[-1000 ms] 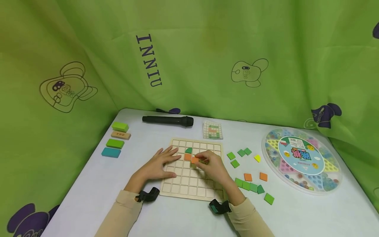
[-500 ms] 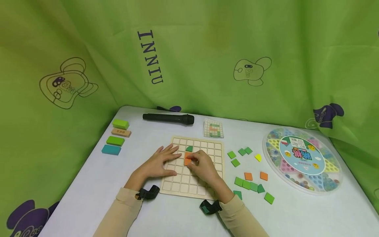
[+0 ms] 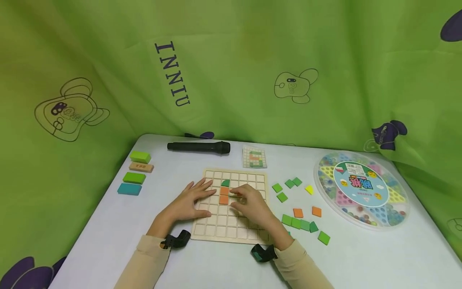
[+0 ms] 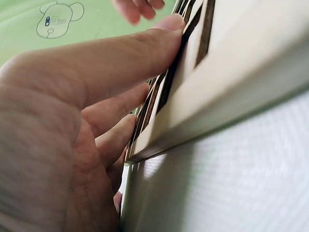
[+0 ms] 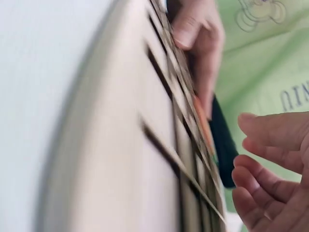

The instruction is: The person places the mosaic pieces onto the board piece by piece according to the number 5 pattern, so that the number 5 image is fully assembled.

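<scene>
A wooden grid board [image 3: 215,230] lies mid-table. In one column on it sit a dark green rounded tile [image 3: 225,183] and two orange square tiles, the upper orange tile [image 3: 225,191] directly above the lower orange tile [image 3: 223,199]. My left hand [image 3: 185,205] rests on the board's left side with fingers spread; the left wrist view has its thumb [image 4: 130,55] on the board. Just right of the orange tiles, my right hand [image 3: 254,206] hovers over the grid, thumb and fingertips apart. The right wrist view finds nothing in its fingers [image 5: 268,188].
Right of the board lie loose green tiles [image 3: 295,223], orange tiles [image 3: 298,213] and a yellow piece [image 3: 309,190]. Farther right is a round marble game box [image 3: 361,184]. Behind the board are a pattern card [image 3: 254,157] and a black microphone [image 3: 198,147]; blocks [image 3: 134,178] line the left.
The right hand carried an orange tile leftward, set it below the other orange tile and let it go, then drew back right. The left hand stayed on the board.
</scene>
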### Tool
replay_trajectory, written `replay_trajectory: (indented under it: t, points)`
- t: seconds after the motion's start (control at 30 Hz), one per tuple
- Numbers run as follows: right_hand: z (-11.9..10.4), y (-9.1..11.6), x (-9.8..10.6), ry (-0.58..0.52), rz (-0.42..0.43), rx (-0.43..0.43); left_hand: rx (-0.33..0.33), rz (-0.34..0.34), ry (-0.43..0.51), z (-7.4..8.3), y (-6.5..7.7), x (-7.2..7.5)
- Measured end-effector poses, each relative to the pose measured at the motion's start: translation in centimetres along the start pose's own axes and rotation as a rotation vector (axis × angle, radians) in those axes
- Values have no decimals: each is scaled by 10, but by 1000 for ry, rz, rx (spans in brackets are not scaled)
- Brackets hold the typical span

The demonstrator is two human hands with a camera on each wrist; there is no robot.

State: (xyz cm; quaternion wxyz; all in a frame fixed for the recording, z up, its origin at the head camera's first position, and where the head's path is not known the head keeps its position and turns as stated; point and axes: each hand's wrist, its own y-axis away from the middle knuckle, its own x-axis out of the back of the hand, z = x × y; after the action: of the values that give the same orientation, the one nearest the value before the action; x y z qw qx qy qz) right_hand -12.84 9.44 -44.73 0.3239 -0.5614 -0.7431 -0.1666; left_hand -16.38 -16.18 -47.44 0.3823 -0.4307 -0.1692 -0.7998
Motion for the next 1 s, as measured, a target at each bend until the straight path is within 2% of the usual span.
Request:
replay_trajectory:
  t: [0.1,0.23,0.43,0.6,0.73,0.8,1.0]
  points:
    - [6,8,17,-22,15,-10,0,11,-2,-2,2,0]
    - [21,25,44,3,34,-12,5,8,-7,-3,2,0]
    - [54,56,80,93,65,0,2,1,-8,-4,0,-1]
    - [84,78,105,95,40,-54,-8,3,-4,-4,-1,-2]
    - [99,91,119,100,-1,-144,-12,-3,-7,-3,-2,-2]
    - [103,93,123,108,-19,-162,-10,-2,-11,-3,-2,-2]
    - [107,93,128,92,-80,-108,2,4,-20,-1,-1,-1]
